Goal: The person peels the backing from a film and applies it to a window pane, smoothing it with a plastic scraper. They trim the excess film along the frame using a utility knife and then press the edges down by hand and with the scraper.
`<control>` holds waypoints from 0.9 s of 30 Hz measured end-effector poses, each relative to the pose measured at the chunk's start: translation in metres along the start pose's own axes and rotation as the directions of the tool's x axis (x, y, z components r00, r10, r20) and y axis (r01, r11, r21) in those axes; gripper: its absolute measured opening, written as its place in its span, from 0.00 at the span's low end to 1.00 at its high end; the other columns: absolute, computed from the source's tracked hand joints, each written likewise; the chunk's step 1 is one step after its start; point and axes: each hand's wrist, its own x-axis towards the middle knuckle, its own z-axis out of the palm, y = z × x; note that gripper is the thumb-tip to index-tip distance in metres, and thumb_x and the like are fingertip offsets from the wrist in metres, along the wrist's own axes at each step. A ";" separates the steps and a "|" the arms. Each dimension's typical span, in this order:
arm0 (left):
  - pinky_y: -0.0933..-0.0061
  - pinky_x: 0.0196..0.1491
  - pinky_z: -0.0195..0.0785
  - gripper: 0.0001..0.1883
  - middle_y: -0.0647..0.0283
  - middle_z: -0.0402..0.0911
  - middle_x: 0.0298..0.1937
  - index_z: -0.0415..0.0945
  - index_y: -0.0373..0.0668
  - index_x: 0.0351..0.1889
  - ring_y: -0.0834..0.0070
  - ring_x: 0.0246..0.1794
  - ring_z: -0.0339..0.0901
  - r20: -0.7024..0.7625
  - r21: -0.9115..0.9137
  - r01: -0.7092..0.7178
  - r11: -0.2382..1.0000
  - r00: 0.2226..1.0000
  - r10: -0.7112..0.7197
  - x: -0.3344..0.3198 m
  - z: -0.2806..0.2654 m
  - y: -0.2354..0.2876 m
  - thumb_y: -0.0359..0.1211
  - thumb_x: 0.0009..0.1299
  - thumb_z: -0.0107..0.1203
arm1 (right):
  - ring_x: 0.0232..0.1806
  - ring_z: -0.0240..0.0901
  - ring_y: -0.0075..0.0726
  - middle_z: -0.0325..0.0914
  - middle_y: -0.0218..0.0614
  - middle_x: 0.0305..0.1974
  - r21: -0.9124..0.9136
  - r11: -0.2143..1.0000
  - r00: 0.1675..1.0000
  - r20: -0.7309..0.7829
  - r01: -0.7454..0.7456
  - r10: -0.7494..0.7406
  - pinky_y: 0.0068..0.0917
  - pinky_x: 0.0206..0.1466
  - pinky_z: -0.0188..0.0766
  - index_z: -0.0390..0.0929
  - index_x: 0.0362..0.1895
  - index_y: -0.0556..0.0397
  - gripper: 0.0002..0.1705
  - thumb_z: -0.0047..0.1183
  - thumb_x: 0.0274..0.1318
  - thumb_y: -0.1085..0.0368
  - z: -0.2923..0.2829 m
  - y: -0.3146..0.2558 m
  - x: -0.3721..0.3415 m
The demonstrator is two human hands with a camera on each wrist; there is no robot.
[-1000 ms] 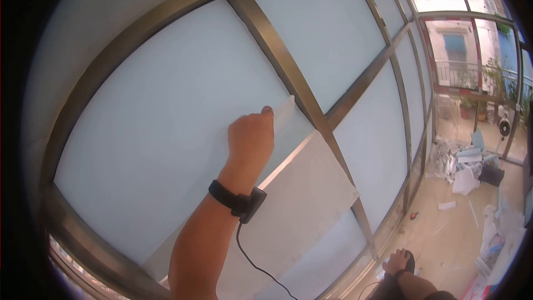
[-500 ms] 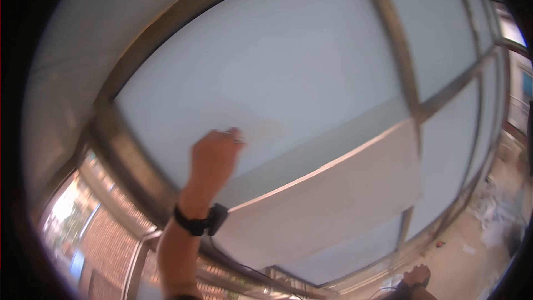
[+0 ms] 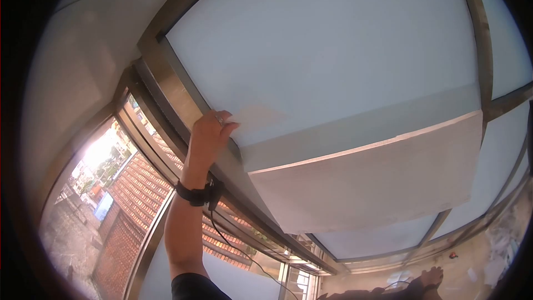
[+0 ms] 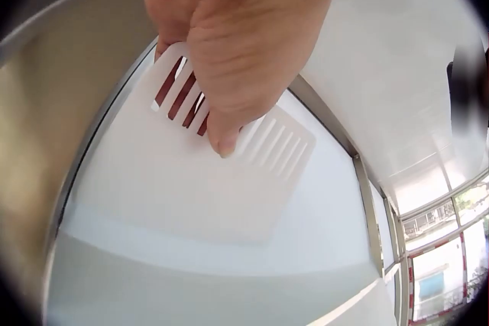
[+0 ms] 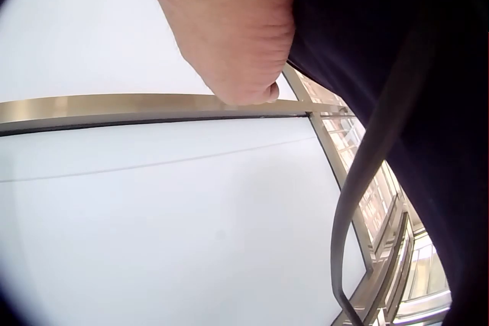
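Observation:
My left hand (image 3: pixel 208 139) is at the left frame of a large whitish glass pane (image 3: pixel 338 44). It grips a white slotted plastic scraper (image 4: pixel 172 181) by its slotted end, the thumb bent over the near face. The scraper's wide flat part lies over the pane. Below the hand, a pale sheet (image 3: pixel 372 183) hangs across the pane, its bright upper edge slanting up to the right. A grey-green strip (image 3: pixel 361 119) shows above that edge. Low at the right, my right hand (image 3: pixel 432 276) hangs by dark clothing with fingers loosely extended, holding nothing visible.
Bronze metal frames (image 3: pixel 480 28) border the panes. A window (image 3: pixel 111 189) at the left looks out on tiled roofs. Cables run from the wrist cameras. Crumpled scraps (image 3: pixel 505 233) lie on the floor at the lower right.
My left hand with the scraper has moved left across the pane, from its right-hand frame to its left frame. The head view has turned left, bringing the window into sight. The right hand still hangs low.

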 end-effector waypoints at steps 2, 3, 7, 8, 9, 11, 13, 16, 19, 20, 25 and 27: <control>0.60 0.39 0.74 0.12 0.52 0.80 0.34 0.83 0.36 0.41 0.52 0.35 0.80 0.029 -0.143 0.107 0.984 0.994 -0.104 -0.008 0.003 0.002 0.34 0.64 0.66 | 0.76 0.50 0.57 0.63 0.45 0.68 0.007 1.000 1.000 -0.013 0.005 -0.004 0.58 0.73 0.53 0.78 0.53 0.51 0.29 0.55 0.50 0.48 -0.003 -0.003 0.005; 0.60 0.39 0.74 0.12 0.52 0.80 0.34 0.83 0.36 0.41 0.52 0.35 0.80 0.032 -0.142 0.114 0.983 0.993 -0.111 -0.012 0.003 0.000 0.34 0.64 0.66 | 0.76 0.50 0.57 0.63 0.45 0.68 0.002 1.000 1.000 0.005 0.013 -0.013 0.58 0.73 0.54 0.78 0.53 0.51 0.29 0.56 0.50 0.48 -0.004 -0.003 0.003; 0.61 0.40 0.74 0.11 0.52 0.81 0.35 0.82 0.36 0.40 0.52 0.35 0.80 0.027 -0.090 0.035 0.995 0.999 -0.033 -0.009 0.000 -0.001 0.34 0.64 0.65 | 0.75 0.50 0.56 0.63 0.44 0.68 0.003 1.000 1.000 -0.008 0.024 -0.024 0.57 0.73 0.54 0.78 0.54 0.51 0.28 0.56 0.51 0.49 -0.001 -0.004 -0.002; 0.61 0.40 0.74 0.11 0.52 0.81 0.35 0.82 0.36 0.40 0.52 0.35 0.80 0.020 -0.081 0.041 0.996 0.999 -0.039 -0.008 0.000 0.000 0.33 0.64 0.65 | 0.75 0.50 0.56 0.63 0.44 0.68 0.002 1.000 1.000 -0.011 0.021 -0.021 0.57 0.73 0.54 0.78 0.54 0.51 0.28 0.56 0.51 0.49 -0.006 -0.006 -0.004; 0.61 0.40 0.74 0.11 0.52 0.81 0.35 0.82 0.36 0.40 0.52 0.35 0.80 0.022 -0.084 0.043 0.996 0.999 -0.041 -0.011 0.004 0.000 0.33 0.64 0.65 | 0.75 0.50 0.56 0.64 0.44 0.67 0.007 1.000 1.000 0.006 0.031 -0.031 0.57 0.73 0.54 0.79 0.53 0.51 0.28 0.56 0.51 0.49 -0.012 -0.008 -0.007; 0.60 0.40 0.74 0.11 0.53 0.81 0.34 0.82 0.36 0.39 0.52 0.35 0.80 0.083 -0.057 0.007 0.998 0.997 -0.002 -0.017 0.012 0.001 0.33 0.64 0.65 | 0.75 0.50 0.56 0.64 0.45 0.67 0.009 0.999 0.999 0.027 0.036 -0.036 0.57 0.74 0.53 0.79 0.53 0.51 0.28 0.56 0.51 0.49 -0.011 -0.004 -0.008; 0.61 0.40 0.74 0.11 0.53 0.81 0.35 0.82 0.36 0.38 0.53 0.36 0.80 0.080 -0.064 0.007 0.998 0.997 -0.002 -0.020 0.014 0.004 0.33 0.64 0.65 | 0.75 0.50 0.57 0.63 0.45 0.67 -0.002 0.999 0.999 0.009 0.035 -0.035 0.56 0.74 0.53 0.79 0.53 0.51 0.28 0.55 0.50 0.50 -0.002 -0.001 -0.003; 0.61 0.41 0.75 0.10 0.54 0.81 0.35 0.82 0.36 0.38 0.54 0.36 0.80 0.070 -0.068 0.025 0.997 0.997 -0.020 -0.018 0.007 0.013 0.33 0.64 0.65 | 0.71 0.57 0.55 0.68 0.45 0.64 -0.018 0.999 0.997 -0.055 0.046 -0.047 0.52 0.73 0.55 0.81 0.50 0.50 0.26 0.56 0.50 0.49 -0.005 0.000 -0.005; 0.61 0.42 0.76 0.09 0.54 0.82 0.35 0.82 0.37 0.37 0.54 0.37 0.80 0.064 -0.080 0.041 0.996 0.997 -0.036 -0.011 0.004 0.011 0.33 0.64 0.65 | 0.63 0.67 0.51 0.78 0.42 0.55 -0.095 0.981 0.983 -0.053 0.170 -0.176 0.47 0.67 0.62 0.85 0.41 0.49 0.21 0.56 0.51 0.48 0.002 0.009 0.005; 0.61 0.42 0.76 0.09 0.54 0.82 0.35 0.82 0.37 0.37 0.55 0.37 0.80 0.065 -0.088 0.057 0.995 0.997 -0.051 -0.012 0.005 0.013 0.32 0.64 0.65 | 0.63 0.67 0.51 0.78 0.42 0.55 -0.101 0.982 0.984 -0.056 0.161 -0.167 0.47 0.67 0.62 0.85 0.41 0.49 0.21 0.56 0.51 0.48 0.003 0.014 0.009; 0.60 0.43 0.75 0.09 0.53 0.82 0.35 0.82 0.37 0.36 0.54 0.38 0.80 0.056 -0.101 0.035 0.994 0.998 -0.030 -0.008 0.003 0.018 0.32 0.63 0.65 | 0.39 0.79 0.52 0.83 0.44 0.35 -0.230 0.630 0.649 0.012 0.742 -0.760 0.47 0.46 0.74 0.86 0.30 0.47 0.14 0.52 0.57 0.55 0.054 0.034 0.086; 0.60 0.43 0.75 0.09 0.53 0.82 0.35 0.81 0.37 0.36 0.54 0.39 0.80 0.014 -0.138 0.100 0.985 0.995 -0.099 -0.009 0.006 0.015 0.32 0.63 0.66 | 0.35 0.80 0.53 0.82 0.48 0.33 -0.200 0.526 0.517 -0.099 0.827 -0.850 0.49 0.42 0.74 0.86 0.32 0.46 0.12 0.51 0.57 0.58 0.035 -0.002 0.085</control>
